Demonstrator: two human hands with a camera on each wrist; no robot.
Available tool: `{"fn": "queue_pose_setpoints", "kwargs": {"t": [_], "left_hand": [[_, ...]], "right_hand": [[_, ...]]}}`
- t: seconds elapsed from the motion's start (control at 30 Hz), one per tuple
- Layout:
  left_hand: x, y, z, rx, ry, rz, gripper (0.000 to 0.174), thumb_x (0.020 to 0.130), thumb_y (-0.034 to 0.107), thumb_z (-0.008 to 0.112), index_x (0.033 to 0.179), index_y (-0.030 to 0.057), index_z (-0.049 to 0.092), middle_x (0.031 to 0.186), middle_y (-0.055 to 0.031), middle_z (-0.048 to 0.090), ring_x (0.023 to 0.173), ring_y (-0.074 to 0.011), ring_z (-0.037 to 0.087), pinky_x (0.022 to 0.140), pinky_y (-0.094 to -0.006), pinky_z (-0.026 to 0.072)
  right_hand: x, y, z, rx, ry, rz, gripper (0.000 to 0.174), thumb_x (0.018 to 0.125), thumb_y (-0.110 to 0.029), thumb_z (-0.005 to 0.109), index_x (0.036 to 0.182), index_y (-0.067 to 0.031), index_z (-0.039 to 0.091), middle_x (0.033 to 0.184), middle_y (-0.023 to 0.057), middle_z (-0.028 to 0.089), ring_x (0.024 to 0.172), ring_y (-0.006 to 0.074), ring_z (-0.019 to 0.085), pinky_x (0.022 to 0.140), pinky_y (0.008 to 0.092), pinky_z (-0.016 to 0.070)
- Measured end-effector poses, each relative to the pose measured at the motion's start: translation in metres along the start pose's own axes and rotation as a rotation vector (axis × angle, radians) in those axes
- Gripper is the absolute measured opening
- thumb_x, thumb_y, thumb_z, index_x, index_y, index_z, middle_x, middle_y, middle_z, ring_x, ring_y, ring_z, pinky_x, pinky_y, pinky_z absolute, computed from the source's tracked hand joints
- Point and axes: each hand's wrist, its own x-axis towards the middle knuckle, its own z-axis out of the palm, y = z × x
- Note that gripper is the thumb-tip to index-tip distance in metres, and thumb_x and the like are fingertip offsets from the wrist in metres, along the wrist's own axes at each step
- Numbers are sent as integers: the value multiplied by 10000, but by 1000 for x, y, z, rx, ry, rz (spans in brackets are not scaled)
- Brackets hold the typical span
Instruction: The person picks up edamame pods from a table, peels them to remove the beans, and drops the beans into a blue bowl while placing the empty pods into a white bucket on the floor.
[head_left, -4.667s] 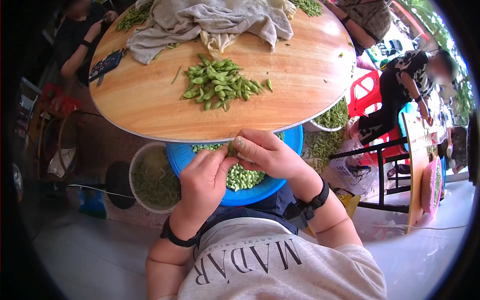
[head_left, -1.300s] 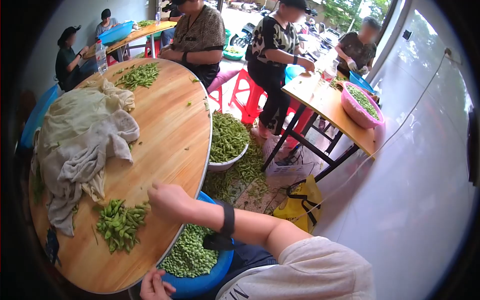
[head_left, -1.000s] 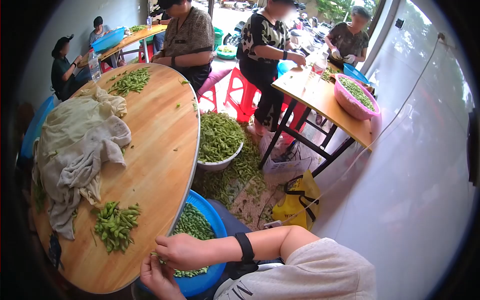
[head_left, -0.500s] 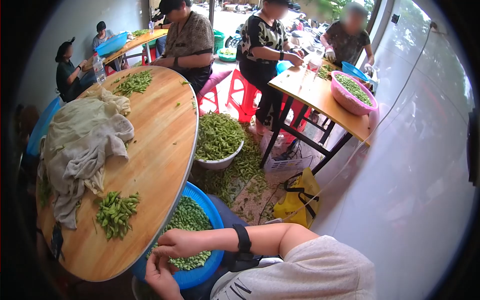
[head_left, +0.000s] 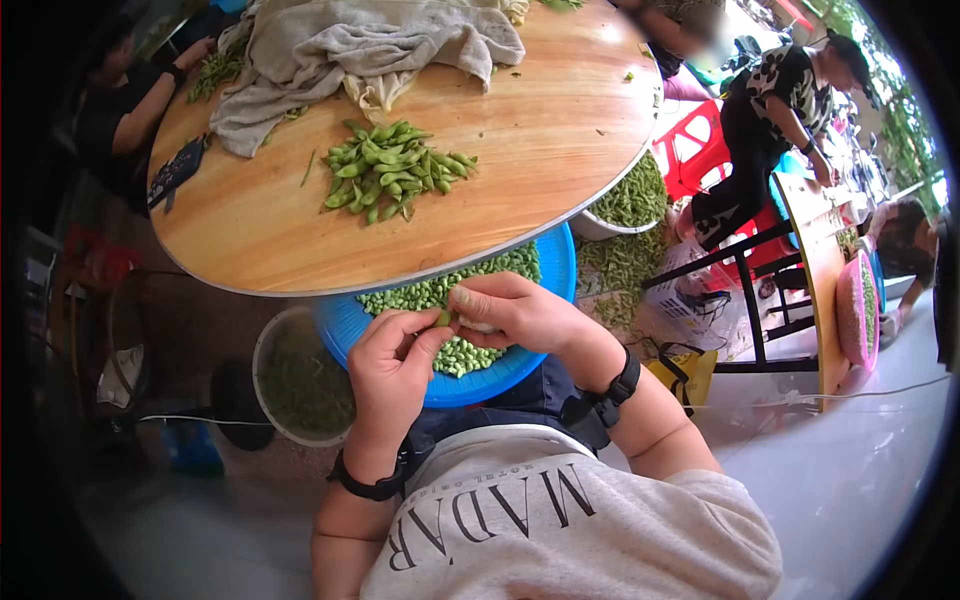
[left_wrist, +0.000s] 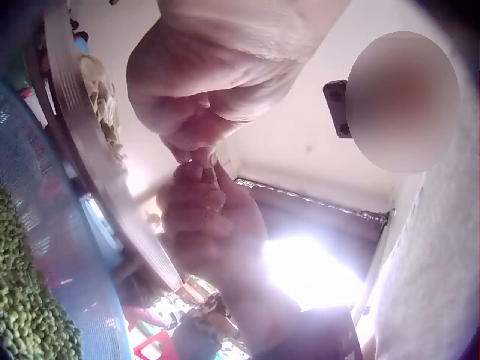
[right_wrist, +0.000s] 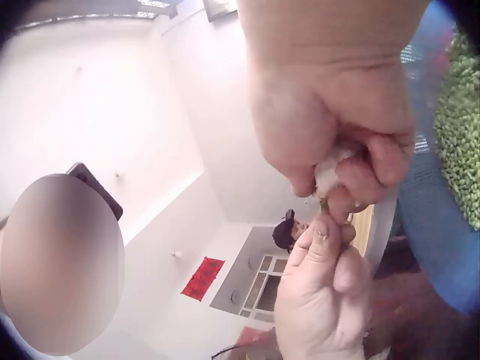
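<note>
Over blue basin (head_left: pixel 560 275): left hand (head_left: pixel 388 362) and right hand (head_left: pixel 525 318) both pinch green pod (head_left: pixel 444 317), mostly hidden by fingers. Whitish patch inside right hand unclear. Basin's beans (head_left: pixel 462 357) partly covered; far rim behind table (head_left: pixel 560 130).

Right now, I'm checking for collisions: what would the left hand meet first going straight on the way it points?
Probably the right hand, just past the pod that the left hand pinches. Any gap is hard to judge.
</note>
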Motion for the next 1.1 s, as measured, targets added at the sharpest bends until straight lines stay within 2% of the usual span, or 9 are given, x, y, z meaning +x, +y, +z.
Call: {"fn": "queue_pose_setpoints", "kwargs": {"t": [0.1,0.17,0.3,0.5,0.63,0.73,0.9,1.03,1.1], "left_hand": [[2,-7,-7,214,-6,111,86,738,-42,648,814,-19,617,671,-56,556,514,-83,503,448,-225,390],[4,-15,-9,305,-26,267,57,770,-77,585,815,-41,583,651,-17,496,476,-50,438,400,-194,315],[1,-14,-2,104,36,9,71,747,-73,618,795,-29,592,642,-29,516,455,-72,432,401,-219,327],[-1,-18,5,-43,56,-126,43,783,-28,610,816,-23,582,617,-18,506,440,-55,412,387,-186,296],[0,-15,7,-280,71,-290,57,803,32,606,814,-8,567,604,-19,511,414,-46,376,373,-178,269],[2,-29,3,-470,49,-349,72,831,74,574,810,9,551,588,-15,503,388,-47,345,353,-181,253],[5,-37,-13,-763,-110,-578,102,850,100,540,791,17,536,557,-13,473,382,-68,366,347,-187,263],[-1,-39,-15,-876,-108,-723,87,854,91,511,815,23,549,591,-26,532,378,-53,391,344,-183,296],[-10,-31,-6,-622,-3,-595,108,863,94,527,842,0,575,577,-27,533,398,-73,403,369,-199,299]], "right_hand": [[6,5,2,72,19,68,304,927,-292,455,882,-2,537,643,-11,457,562,53,414,472,192,331],[7,2,5,-129,23,-32,286,920,-267,459,873,4,536,656,-11,471,585,68,449,509,215,383],[6,0,2,-229,-5,-145,288,909,-256,477,796,4,530,654,5,494,594,81,466,534,236,406],[6,13,3,-217,54,-220,310,910,-248,470,727,1,499,600,19,487,556,86,448,519,245,391],[13,30,4,-346,142,-372,293,905,-222,477,733,15,478,566,47,443,536,139,446,516,313,385],[15,35,4,-505,193,-577,283,892,-205,494,719,15,459,579,123,437,517,234,464,511,360,376],[4,28,9,-703,193,-611,247,863,-205,529,744,-3,453,651,201,473,610,405,478,513,415,381],[3,30,9,-841,123,-643,187,829,-184,570,766,-30,484,638,155,501,595,367,530,500,409,411],[3,29,4,-706,86,-426,291,788,-261,627,710,-10,506,595,180,526,559,354,543,513,398,428]]}}
